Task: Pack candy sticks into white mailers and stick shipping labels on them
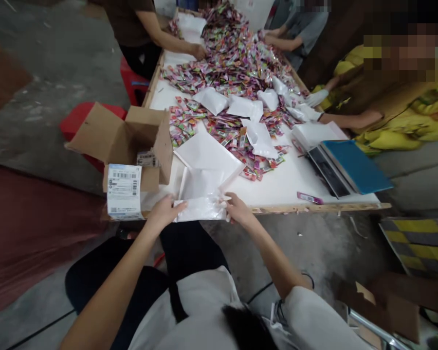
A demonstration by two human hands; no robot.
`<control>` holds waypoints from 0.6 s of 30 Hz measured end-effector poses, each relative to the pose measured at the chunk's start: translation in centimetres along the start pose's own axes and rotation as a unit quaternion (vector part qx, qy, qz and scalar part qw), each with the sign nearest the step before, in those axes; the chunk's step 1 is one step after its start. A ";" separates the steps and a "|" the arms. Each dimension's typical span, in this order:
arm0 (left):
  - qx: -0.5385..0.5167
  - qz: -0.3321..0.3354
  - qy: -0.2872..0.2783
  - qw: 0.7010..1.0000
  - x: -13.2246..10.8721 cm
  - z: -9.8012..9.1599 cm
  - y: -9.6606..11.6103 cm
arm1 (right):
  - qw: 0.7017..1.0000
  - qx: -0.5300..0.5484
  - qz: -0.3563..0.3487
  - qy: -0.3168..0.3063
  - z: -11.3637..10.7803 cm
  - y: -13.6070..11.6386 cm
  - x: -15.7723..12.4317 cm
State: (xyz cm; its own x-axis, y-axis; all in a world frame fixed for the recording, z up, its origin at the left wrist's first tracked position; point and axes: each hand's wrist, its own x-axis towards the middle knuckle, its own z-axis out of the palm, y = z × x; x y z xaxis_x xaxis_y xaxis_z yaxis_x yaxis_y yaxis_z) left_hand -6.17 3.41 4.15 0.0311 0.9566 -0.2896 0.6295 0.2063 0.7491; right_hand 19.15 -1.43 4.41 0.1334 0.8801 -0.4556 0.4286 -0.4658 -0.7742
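Note:
Between my two hands is a white plastic bag (200, 210), held at the table's near edge. My left hand (164, 211) grips its left end with the thumb on top. At the other end my right hand (238, 209) pinches the bag's corner. Just beyond lies a stack of flat white bags (209, 155), partly under the held one. Several filled white bags (260, 139) rest on a big heap of small colourful packets (233, 63). To my left stands an open cardboard box (131, 136) with a shipping label (124, 189) on its flap.
A blue folder-like panel (355, 165) and a dark flat device lie at the right, near a single purple packet (309, 198). Co-workers' hands (199, 51) are at the heap on both sides. Red stools (83, 119) stand left of the table. Yellow sacks (409, 129) are at right.

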 end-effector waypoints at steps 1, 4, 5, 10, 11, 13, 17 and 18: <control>-0.054 -0.016 -0.033 0.998 0.0 0.0 0.2 | 1.000 0.030 -0.002 0.003 0.5 0.2 0.2; -0.248 -0.050 -0.091 0.963 -1.3 0.3 1.0 | 0.985 0.163 -0.049 0.003 1.5 0.6 0.2; -0.300 -0.052 -0.098 0.948 -1.9 0.4 1.5 | 0.974 0.214 -0.071 -0.003 1.5 0.6 0.2; -0.417 0.049 -0.012 0.908 -1.3 0.3 6.9 | 0.936 0.272 -0.209 0.074 -2.7 -3.6 2.3; -0.437 0.092 0.026 0.895 -0.2 0.3 8.2 | 0.927 0.264 -0.242 0.112 -4.1 -5.1 3.7; -0.466 0.167 0.084 0.865 2.4 0.5 10.2 | 0.910 0.263 -0.281 0.158 -6.8 -8.2 7.1; -0.406 0.090 0.124 0.901 6.2 2.5 10.0 | 0.933 0.249 -0.211 0.151 -10.5 -10.2 13.4; -0.385 0.031 0.117 0.915 6.5 3.4 9.2 | 0.946 0.198 -0.188 0.177 -10.7 -9.4 14.3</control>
State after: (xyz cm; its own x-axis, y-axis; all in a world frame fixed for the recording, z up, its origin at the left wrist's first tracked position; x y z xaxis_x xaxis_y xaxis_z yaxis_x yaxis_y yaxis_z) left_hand 2.44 10.86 7.14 -0.1753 0.9708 -0.1637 -0.1047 0.1469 0.9836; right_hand 26.55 16.51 9.88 0.3588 0.9334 0.0060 0.1465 -0.0499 -0.9879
